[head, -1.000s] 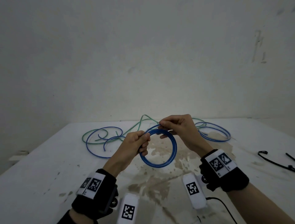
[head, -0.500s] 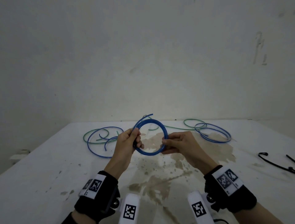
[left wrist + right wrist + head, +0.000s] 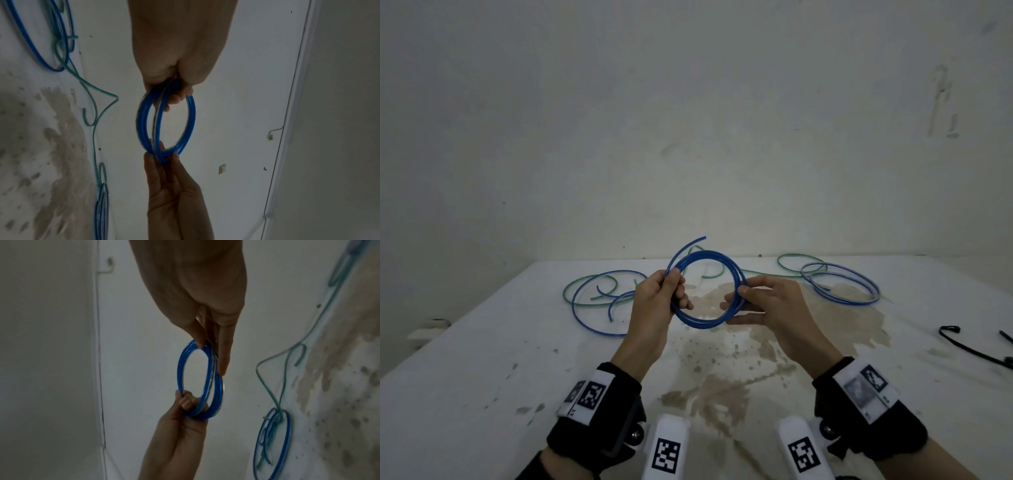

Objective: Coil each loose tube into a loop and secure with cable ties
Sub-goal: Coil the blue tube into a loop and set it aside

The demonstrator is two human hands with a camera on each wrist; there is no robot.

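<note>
A blue tube wound into a small coil (image 3: 701, 324) hangs upright above the white table, held between both hands. My left hand (image 3: 676, 285) grips its left side with thumb and curled fingers. My right hand (image 3: 738, 298) pinches its right side. One free end of the tube (image 3: 688, 244) sticks up over the top. The left wrist view has the coil (image 3: 144, 123) edge-on, with my left hand (image 3: 177, 86) above and my right hand (image 3: 164, 156) below. From the right wrist the coil (image 3: 183, 368) hangs under my right hand (image 3: 209, 345).
Loose blue and green tubes (image 3: 589, 301) sprawl on the table's far left. Another blue loop (image 3: 842, 286) with a green tube (image 3: 796, 256) lies far right. Black cable ties (image 3: 969, 349) sit at the right edge. Brown stains (image 3: 722, 387) mark the table's middle.
The coil has been drawn tighter and raised upright. My right hand slid from the top of the coil to its right side, and the free end now pokes up.
</note>
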